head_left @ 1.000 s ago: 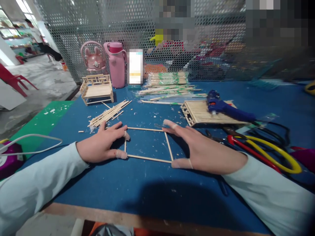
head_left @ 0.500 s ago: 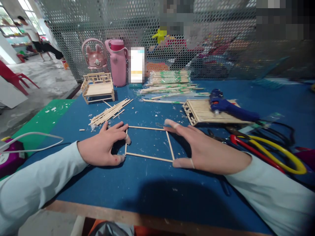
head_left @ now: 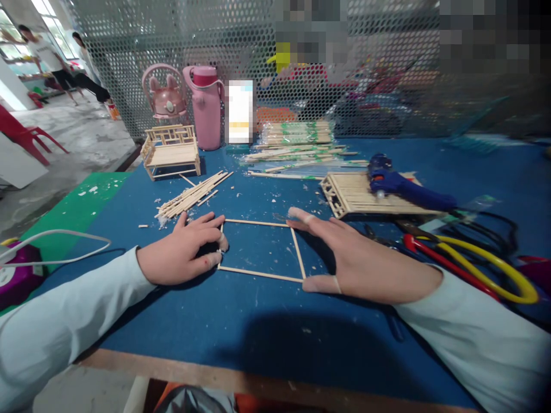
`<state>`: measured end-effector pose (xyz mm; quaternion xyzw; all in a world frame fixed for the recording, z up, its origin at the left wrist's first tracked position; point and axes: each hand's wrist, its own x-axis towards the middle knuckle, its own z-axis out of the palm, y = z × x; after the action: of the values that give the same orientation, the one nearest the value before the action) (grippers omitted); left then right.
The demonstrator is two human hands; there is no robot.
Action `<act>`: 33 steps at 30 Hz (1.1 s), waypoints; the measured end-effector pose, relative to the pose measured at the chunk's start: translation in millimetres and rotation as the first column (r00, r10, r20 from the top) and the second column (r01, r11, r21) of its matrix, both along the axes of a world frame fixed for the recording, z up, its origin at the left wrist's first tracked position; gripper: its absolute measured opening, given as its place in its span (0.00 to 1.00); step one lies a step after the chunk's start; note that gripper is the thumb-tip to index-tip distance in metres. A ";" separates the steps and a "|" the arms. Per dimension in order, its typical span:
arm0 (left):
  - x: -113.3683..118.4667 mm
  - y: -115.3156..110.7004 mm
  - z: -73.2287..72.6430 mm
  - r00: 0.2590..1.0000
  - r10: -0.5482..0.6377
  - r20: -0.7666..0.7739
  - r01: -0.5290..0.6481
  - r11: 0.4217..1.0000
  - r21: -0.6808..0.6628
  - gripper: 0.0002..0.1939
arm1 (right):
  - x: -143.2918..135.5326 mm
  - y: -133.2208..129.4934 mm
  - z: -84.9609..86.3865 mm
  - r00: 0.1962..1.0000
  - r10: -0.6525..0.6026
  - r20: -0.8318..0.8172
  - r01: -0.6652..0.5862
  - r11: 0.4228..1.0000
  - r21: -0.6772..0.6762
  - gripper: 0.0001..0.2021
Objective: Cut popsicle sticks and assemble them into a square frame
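A four-sided frame of thin wooden sticks [head_left: 260, 274] lies flat on the blue table [head_left: 206, 332] between my hands. My left hand [head_left: 183, 252] rests at its left side, thumb and forefinger drawn near each other by the left stick, the other fingers stretched toward the upper left corner. At the right side my right hand [head_left: 340, 252] is spread, forefinger by the upper right corner and thumb touching the lower right corner. Some fingertips on both hands are wrapped in pale coverings.
Loose sticks [head_left: 193, 195] and a small wooden bench [head_left: 172, 154] lie back left. A blue glue gun [head_left: 407, 189] rests on a slatted stick piece [head_left: 353, 192]; pliers [head_left: 482, 267] are right. Behind stand a pink bottle [head_left: 206, 109], lit phone [head_left: 240, 112] and wrapped sticks [head_left: 297, 133].
My left thumb has moved up from the lower left corner toward the forefinger. My right hand has hardly moved, and the stick frame keeps its place.
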<state>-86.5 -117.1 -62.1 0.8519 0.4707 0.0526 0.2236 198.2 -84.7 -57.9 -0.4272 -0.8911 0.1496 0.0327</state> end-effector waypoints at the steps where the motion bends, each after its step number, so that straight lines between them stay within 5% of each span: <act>1: -0.1 -0.1 0.2 1.000 0.000 0.000 0.000 1.000 0.000 0.09 | -0.2 0.0 0.1 1.000 -0.002 0.003 0.002 1.000 -0.002 0.48; 25: -1.4 -0.4 -2.7 1.000 -0.012 -0.027 0.013 0.999 0.051 0.14 | -2.2 -1.9 3.2 0.999 -0.023 0.025 0.023 0.999 -0.037 0.49; 33: -4.1 2.6 -3.1 0.999 -0.017 -0.036 0.022 0.989 0.149 0.27 | -2.5 -2.8 2.4 1.000 -0.030 -0.003 0.030 0.998 -0.049 0.50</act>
<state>-90.7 -114.5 -65.2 0.8716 0.4608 0.0709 0.1515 195.8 -87.5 -55.5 -0.4411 -0.8805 0.1716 0.0261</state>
